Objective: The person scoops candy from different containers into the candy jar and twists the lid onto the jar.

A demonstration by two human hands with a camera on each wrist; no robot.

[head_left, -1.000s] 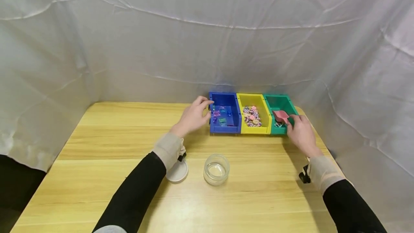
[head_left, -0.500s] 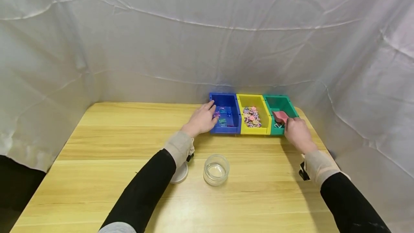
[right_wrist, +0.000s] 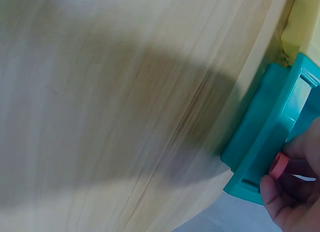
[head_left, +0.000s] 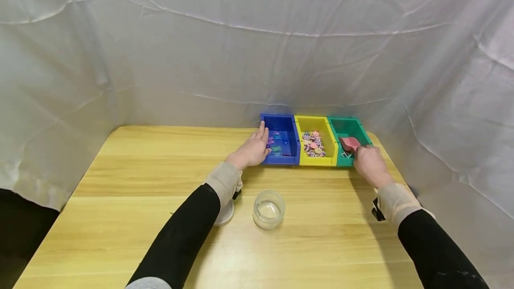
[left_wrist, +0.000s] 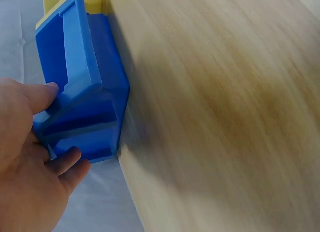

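Head view, running left to right: the white lid (head_left: pixel 223 216) lies on the wooden table (head_left: pixel 120 182) at about 7 o'clock from the glass jar (head_left: pixel 268 209), now mostly hidden under my left sleeve, whereas a second ago it showed nearly whole. The jar stands where it stood, open and upright, well apart from the bins.

My left hand (head_left: pixel 253 148) has slid in toward the blue bin (head_left: pixel 281 139). A second ago its fingers curled at the bin's left rim; now they lie fairly straight, flat against that wall, thumb at the near corner. Left wrist view agrees: my fingers (left_wrist: pixel 45 95) rest along the blue bin (left_wrist: pixel 82 102), gripping nothing.

At 3 o'clock of the blue bin sits the yellow bin (head_left: pixel 315 142) with its coloured pieces, unchanged, and beyond that the green bin (head_left: pixel 349 137).

My right hand (head_left: pixel 369 162) has crept forward to the green bin's near right corner, at 5 o'clock of it. It pinches the pink scoop (head_left: pixel 349 143), which lies tilted inside the bin. Right wrist view shows my fingertips (right_wrist: pixel 282 184) closed round the scoop's pink end (right_wrist: pixel 278 165) just over the green bin (right_wrist: pixel 270 137).
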